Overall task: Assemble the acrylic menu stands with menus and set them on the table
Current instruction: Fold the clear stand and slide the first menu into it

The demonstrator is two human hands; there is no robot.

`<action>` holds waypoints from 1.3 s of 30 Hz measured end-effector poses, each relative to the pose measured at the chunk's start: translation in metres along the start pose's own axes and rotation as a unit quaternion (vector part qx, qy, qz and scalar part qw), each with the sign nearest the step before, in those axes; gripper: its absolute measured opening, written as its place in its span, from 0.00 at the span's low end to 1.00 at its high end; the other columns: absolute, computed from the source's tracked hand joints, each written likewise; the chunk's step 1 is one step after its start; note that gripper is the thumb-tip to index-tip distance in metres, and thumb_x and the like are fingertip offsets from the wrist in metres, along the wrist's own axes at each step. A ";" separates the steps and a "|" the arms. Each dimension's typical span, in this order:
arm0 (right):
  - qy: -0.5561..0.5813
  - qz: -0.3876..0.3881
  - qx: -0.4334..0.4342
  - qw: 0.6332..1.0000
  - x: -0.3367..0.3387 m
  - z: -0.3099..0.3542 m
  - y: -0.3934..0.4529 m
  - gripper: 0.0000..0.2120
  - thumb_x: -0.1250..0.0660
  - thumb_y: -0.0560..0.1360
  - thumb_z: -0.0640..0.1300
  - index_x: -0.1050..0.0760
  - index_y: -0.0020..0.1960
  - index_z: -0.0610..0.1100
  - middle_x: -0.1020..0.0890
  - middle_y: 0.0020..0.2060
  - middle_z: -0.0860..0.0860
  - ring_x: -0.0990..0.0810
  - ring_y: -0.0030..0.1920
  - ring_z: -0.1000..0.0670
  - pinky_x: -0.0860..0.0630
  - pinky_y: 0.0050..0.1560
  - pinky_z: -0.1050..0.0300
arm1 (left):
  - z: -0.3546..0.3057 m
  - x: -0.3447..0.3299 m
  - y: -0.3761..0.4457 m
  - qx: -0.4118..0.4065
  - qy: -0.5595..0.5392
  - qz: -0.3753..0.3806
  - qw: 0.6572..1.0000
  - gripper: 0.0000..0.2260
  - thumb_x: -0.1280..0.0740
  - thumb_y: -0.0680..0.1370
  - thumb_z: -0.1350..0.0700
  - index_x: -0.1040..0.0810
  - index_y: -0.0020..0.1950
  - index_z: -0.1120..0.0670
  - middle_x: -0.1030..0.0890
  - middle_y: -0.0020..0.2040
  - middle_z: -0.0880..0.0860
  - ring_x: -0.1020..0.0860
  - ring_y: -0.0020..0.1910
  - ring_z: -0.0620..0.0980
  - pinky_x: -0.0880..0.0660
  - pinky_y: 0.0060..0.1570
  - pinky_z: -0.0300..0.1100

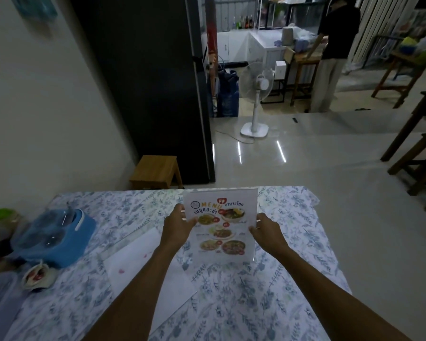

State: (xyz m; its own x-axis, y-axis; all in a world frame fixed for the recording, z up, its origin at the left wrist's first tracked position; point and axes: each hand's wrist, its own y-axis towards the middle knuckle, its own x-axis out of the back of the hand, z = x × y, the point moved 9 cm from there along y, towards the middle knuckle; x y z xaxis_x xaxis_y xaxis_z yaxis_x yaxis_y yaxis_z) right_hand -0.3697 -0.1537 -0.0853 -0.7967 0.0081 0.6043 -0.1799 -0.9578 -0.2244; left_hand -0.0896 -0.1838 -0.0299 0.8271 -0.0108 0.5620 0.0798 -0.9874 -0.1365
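Two bare forearms reach across a floral-clothed tabletop (293, 279), passing a flat white sheet (143, 262). The left hand (180, 227) and right hand (266, 230) grip opposite side edges of a menu stand (220, 225), upright near the far edge, its base on the cloth. A blue holder (57, 235) sits left. Beyond, a stool (155, 172), a white fan (256, 94) and a standing person (330, 52).

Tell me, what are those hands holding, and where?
A menu stand, held upright by its side edges: left hand on its left edge, right hand on its right.
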 end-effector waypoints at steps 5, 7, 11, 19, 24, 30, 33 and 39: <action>-0.031 0.007 -0.021 0.999 -0.001 -0.012 -0.006 0.19 0.29 0.74 0.42 0.28 0.63 0.38 0.17 0.55 0.43 0.18 0.55 0.44 0.22 0.47 0.56 | 0.002 0.001 -0.006 -0.004 0.010 0.020 1.000 0.23 0.24 0.74 0.57 0.29 0.66 0.57 0.20 0.64 0.58 0.21 0.52 0.50 0.25 0.46 0.40; -0.076 0.009 -0.034 0.996 -0.003 -0.018 -0.008 0.20 0.28 0.74 0.45 0.27 0.61 0.37 0.16 0.53 0.43 0.19 0.51 0.46 0.27 0.42 0.60 | 0.005 0.002 -0.009 -0.008 0.015 0.020 1.000 0.22 0.24 0.74 0.58 0.29 0.65 0.57 0.19 0.63 0.58 0.21 0.50 0.50 0.25 0.46 0.40; -0.095 -0.001 -0.059 0.994 -0.008 -0.025 -0.017 0.14 0.27 0.73 0.48 0.28 0.46 0.39 0.20 0.38 0.46 0.25 0.35 0.50 0.31 0.30 0.60 | 0.013 0.006 -0.014 -0.011 0.024 0.022 0.999 0.25 0.23 0.73 0.57 0.29 0.66 0.57 0.20 0.63 0.58 0.20 0.53 0.52 0.22 0.51 0.45; -0.119 0.025 -0.043 0.992 -0.035 -0.008 -0.050 0.15 0.27 0.72 0.53 0.19 0.46 0.40 0.16 0.37 0.48 0.22 0.30 0.53 0.26 0.29 0.62 | 0.038 0.013 -0.030 -0.003 0.043 0.043 0.998 0.26 0.23 0.73 0.55 0.29 0.67 0.56 0.20 0.63 0.58 0.20 0.55 0.54 0.21 0.55 0.49; -0.165 0.025 -0.020 0.986 -0.067 0.032 -0.077 0.13 0.29 0.73 0.51 0.19 0.49 0.42 0.16 0.45 0.47 0.17 0.44 0.46 0.22 0.43 0.57 | 0.068 0.032 -0.049 0.002 0.010 0.065 0.998 0.24 0.23 0.73 0.52 0.27 0.65 0.56 0.19 0.60 0.57 0.19 0.53 0.54 0.22 0.53 0.46; -0.170 0.081 -0.014 0.982 -0.158 0.074 -0.104 0.11 0.29 0.74 0.53 0.22 0.39 0.45 0.22 0.39 0.50 0.21 0.47 0.45 0.25 0.47 0.55 | 0.135 0.086 -0.072 0.026 0.015 0.077 0.997 0.23 0.24 0.74 0.52 0.27 0.65 0.56 0.19 0.60 0.56 0.20 0.52 0.50 0.24 0.50 0.42; -0.159 0.082 -0.013 0.984 -0.206 0.091 -0.116 0.14 0.29 0.72 0.52 0.21 0.47 0.41 0.17 0.47 0.47 0.20 0.51 0.45 0.23 0.49 0.52 | 0.175 0.115 -0.080 0.048 0.029 0.075 0.996 0.24 0.23 0.73 0.52 0.27 0.65 0.57 0.19 0.59 0.55 0.20 0.53 0.51 0.23 0.53 0.44; -0.168 0.077 -0.011 0.983 -0.272 0.089 -0.119 0.22 0.29 0.74 0.54 0.25 0.62 0.43 0.22 0.62 0.44 0.23 0.60 0.42 0.28 0.58 0.53 | 0.252 0.119 -0.099 0.128 0.032 0.134 0.982 0.26 0.25 0.74 0.50 0.28 0.67 0.58 0.20 0.63 0.58 0.21 0.57 0.51 0.26 0.54 0.39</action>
State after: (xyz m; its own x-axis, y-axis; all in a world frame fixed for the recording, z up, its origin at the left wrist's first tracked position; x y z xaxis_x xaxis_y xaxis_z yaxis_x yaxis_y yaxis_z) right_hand -0.0806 -0.0676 -0.1548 -0.5810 -0.2360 0.7789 -0.0869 -0.9336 -0.3477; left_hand 0.1415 -0.0473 -0.1549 0.8011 -0.2823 0.5278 0.0090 -0.8760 -0.4821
